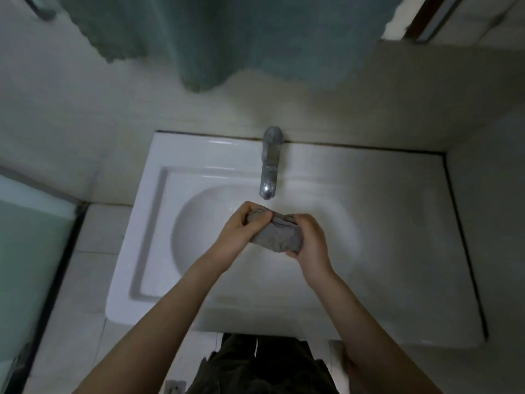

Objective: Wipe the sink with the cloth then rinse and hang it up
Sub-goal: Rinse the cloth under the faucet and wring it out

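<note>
The cloth (279, 236) is grey and bunched into a short, wrinkled roll, with folds and a seam showing along its top. It looks limp; the blur hides whether it is wet.

The sink (147, 243) is white, with a round bowl set in a square raised rim. A metal tap (270, 166) reaches out from the back edge, its spout ending just above the hands. The cloth is held over the middle of the bowl, and I cannot tell whether it touches the bowl.

The left hand (241, 228) grips the cloth's left end, fingers (257, 220) curled over the top and thumb pressed against it. The right hand (311, 245) wraps round the right end, with the thumb tip under the lower edge. The middle of the cloth shows between the two hands.

A green towel (227, 38) hangs on the wall above.
</note>
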Demonstrator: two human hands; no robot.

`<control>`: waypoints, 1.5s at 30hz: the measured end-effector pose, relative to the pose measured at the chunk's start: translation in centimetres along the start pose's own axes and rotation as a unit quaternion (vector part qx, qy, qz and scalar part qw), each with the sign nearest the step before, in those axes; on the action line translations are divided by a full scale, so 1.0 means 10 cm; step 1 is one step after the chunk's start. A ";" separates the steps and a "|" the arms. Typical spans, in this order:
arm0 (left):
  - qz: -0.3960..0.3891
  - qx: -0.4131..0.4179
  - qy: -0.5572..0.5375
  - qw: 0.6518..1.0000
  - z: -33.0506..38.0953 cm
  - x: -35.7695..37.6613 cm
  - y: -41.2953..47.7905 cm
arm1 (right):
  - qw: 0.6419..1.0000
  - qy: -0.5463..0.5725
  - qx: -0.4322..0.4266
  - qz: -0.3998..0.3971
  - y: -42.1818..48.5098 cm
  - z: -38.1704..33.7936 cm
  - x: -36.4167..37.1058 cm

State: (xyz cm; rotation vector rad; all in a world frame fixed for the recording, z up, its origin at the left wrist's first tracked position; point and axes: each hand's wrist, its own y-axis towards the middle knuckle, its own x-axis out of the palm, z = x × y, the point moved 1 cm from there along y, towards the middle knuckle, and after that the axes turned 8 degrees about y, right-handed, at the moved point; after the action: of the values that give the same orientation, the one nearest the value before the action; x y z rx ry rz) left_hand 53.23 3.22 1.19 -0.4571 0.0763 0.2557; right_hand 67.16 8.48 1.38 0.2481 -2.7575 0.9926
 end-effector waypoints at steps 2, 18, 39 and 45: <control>-0.005 0.049 0.023 0.999 0.18 -0.18 -0.07 | 0.996 -0.008 -0.068 -0.061 -0.09 -0.23 -0.06; 0.103 0.180 0.161 0.965 0.45 -0.30 -0.51 | 0.934 -0.213 -0.236 -0.163 -0.60 -0.51 -0.19; 0.139 0.224 0.136 0.955 1.16 -0.16 -0.74 | 0.782 -0.410 -0.469 0.013 -0.86 -0.84 -0.01; 0.041 0.141 -0.025 0.989 1.18 -0.05 -0.84 | 0.942 -0.171 -0.275 -0.085 -1.07 -0.68 0.26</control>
State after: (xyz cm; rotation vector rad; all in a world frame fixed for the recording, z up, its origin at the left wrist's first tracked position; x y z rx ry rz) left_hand 55.13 1.09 15.40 -0.1659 0.0806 0.3309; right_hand 67.90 4.54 13.67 0.5972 -3.1101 0.1160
